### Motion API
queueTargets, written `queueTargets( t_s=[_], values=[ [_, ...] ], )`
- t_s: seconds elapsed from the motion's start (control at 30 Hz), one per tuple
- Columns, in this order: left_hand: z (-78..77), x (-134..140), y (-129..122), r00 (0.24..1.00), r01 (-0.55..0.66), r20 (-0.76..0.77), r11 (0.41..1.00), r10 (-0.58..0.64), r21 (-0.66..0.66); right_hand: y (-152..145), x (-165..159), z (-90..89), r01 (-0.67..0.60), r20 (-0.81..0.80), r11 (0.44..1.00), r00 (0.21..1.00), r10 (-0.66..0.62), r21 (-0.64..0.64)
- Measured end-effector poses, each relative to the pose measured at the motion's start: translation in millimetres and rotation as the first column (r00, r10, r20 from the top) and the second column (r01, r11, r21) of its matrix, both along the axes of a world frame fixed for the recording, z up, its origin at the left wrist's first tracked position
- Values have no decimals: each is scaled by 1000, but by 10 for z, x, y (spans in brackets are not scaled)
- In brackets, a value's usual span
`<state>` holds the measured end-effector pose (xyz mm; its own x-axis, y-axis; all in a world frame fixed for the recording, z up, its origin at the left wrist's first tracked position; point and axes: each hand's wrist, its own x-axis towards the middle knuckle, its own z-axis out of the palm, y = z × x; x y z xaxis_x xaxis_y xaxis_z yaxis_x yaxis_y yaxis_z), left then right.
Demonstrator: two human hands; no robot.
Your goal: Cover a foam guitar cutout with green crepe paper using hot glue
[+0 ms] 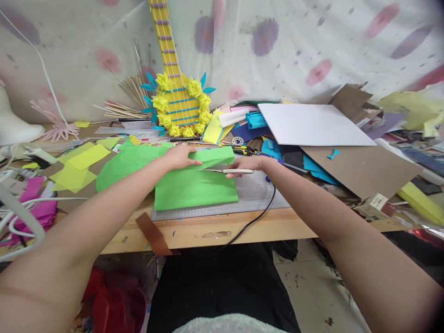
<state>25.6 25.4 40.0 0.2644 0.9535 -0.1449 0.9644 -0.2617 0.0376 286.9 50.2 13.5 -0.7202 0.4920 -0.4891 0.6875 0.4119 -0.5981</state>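
One green paper (194, 189) lies on one grey mat (258, 199) at the middle of the table (204, 231), spreading past the mat's left side in a loose, bulging stretch; whether that part is a second sheet, I cannot tell. One slit runs in from the paper's right edge, with a strip standing up above it. In the slit is one pair of scissors (239, 171), its blades pointing left. The right hand (244, 165) is closed around the scissors' white handle. The left hand (180, 157) lies on the upper part of the paper, thumb stretched toward the blade tips; its fingers are partly hidden, so I cannot tell whether it pinches the paper or only presses it.

One black cable (258, 217) crosses the table's front edge to the right of the paper, and one brown strip (152, 233) hangs over that edge to the left. Just behind the paper are one round disc (237, 141) with holes, one white roll (233, 118) and one blue roll (255, 120). One yellow guitar (182, 108), ringed with yellow flowers too crowded to count surely, leans against one flowered curtain (301, 51).

To the right, one white board (312, 124) overlaps one brown board (360, 171), which bears one blue scrap (333, 154). To the left lie several yellow sheets (88, 157).
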Motion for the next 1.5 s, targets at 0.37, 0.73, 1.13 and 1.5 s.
queueTargets(
  t_s=[0.37, 0.73, 1.13, 1.5],
  values=[
    [25, 29, 8, 999, -12, 32, 1000, 12, 19, 58, -260, -26, -77, -138, 997, 988, 73, -22],
    [11, 24, 1, 1000, -12, 28, 1000, 11, 16, 102, -258, -191, -101, -296, 993, 948, 114, 62],
    [38, 41, 24, 1000, -19, 8, 999, 19, 25, 86, -238, -195, -107, -251, 992, 964, 89, -60],
    [108, 41, -32, 998, -38, 61, 998, 36, 40, 78, -137, -198, 11, -107, 993, 994, -24, -121]
  ],
)
